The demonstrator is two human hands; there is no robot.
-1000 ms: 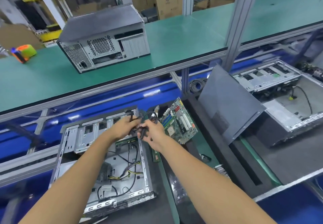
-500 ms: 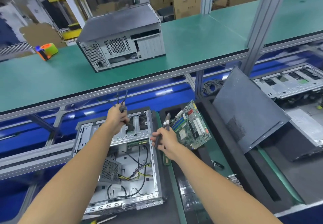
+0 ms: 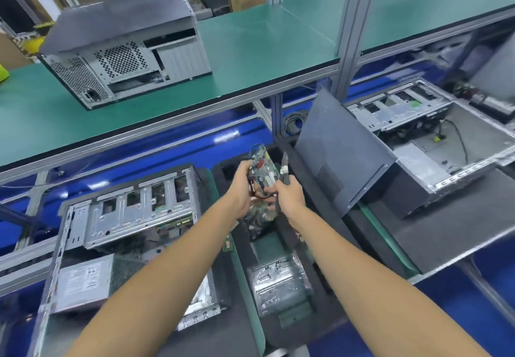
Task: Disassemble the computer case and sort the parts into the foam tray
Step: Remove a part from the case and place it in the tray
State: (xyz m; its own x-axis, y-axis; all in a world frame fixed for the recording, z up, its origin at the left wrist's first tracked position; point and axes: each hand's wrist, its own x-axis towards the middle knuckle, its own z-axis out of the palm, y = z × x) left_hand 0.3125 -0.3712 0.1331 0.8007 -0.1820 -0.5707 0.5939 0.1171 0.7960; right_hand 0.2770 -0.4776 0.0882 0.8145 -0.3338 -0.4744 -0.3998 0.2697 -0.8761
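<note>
Head view: both my hands now meet over the foam tray, which sits just right of the open computer case. My left hand grips a bundle of cables above the motherboard lying in the tray's far compartment. My right hand is clamped on the cutters, tip up, just beside the bundle. Half a second earlier, the left hand held the cables above the case's far edge and the hands were apart. Judgement: the cables are free of the case and ready for sorting.
</note>
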